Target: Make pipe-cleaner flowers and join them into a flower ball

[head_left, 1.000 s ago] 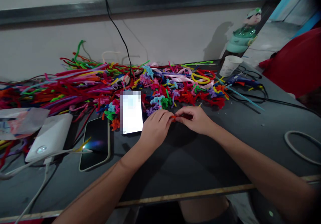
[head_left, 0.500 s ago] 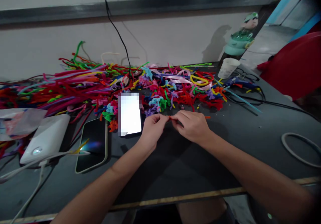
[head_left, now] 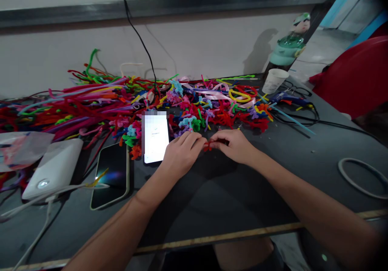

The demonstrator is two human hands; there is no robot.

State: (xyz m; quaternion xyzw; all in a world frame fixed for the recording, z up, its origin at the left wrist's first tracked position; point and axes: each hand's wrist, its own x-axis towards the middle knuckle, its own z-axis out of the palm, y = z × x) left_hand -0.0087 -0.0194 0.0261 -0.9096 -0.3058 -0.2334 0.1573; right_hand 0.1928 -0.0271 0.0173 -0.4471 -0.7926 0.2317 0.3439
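Observation:
Low over the dark table [head_left: 230, 206], my two hands meet at a small red pipe cleaner piece [head_left: 207, 146], bent into a little shape. My left hand [head_left: 184, 150] is closed on its left side, with the fingertips pinched together. From the other side my right hand [head_left: 233, 145] pinches it between thumb and fingers. Most of the piece is hidden by the fingertips. Just behind the hands lies a heap of coloured pipe cleaners [head_left: 221, 119], with several flower-like twisted shapes. A lit phone [head_left: 155, 141] stands beside my left hand.
To the left lie a dark phone [head_left: 110, 176], a white power bank [head_left: 54, 168] with cables, and a plastic bag [head_left: 24, 149]. At the back right are a paper cup [head_left: 274, 81], a green bottle [head_left: 286, 50] and a blue glue gun [head_left: 286, 98]. A white ring [head_left: 344, 170] lies right.
My left hand has turned over more, its back now facing up. The strand's straight orange end beside my right hand no longer shows; a small bent red shape appears between the fingertips.

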